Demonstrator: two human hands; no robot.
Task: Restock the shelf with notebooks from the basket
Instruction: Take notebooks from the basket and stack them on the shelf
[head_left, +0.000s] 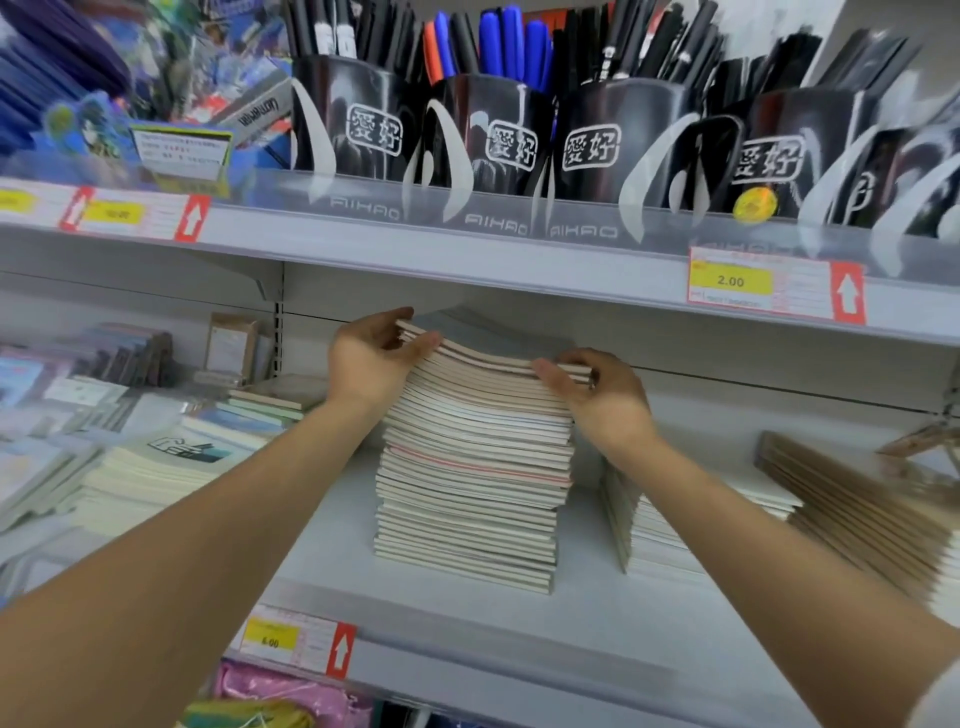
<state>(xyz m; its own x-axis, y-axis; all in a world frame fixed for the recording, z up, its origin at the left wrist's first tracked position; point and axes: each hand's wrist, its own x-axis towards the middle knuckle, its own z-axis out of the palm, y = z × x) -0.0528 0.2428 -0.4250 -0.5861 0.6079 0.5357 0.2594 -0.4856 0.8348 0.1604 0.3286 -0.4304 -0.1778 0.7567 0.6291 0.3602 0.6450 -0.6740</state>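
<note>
Black pen cups: each carries the boxed white characters 爱好, with AIHAO in pale capitals along its base. Below and right of the cups, a yellow price label on the upper shelf edge reads 2.00 beside a white up-arrow on red. Far below and left of them, a second price label on the lower shelf edge reads 6.00.

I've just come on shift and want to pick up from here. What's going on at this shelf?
A person is restocking notebooks. Both hands are at the top of a tall stack of notebooks on the middle shelf. The left hand grips the top notebooks at their left corner, and the right hand pinches their right edge. Lower piles lie on either side, and cups of pens stand on the shelf above. The basket is out of view.
</note>
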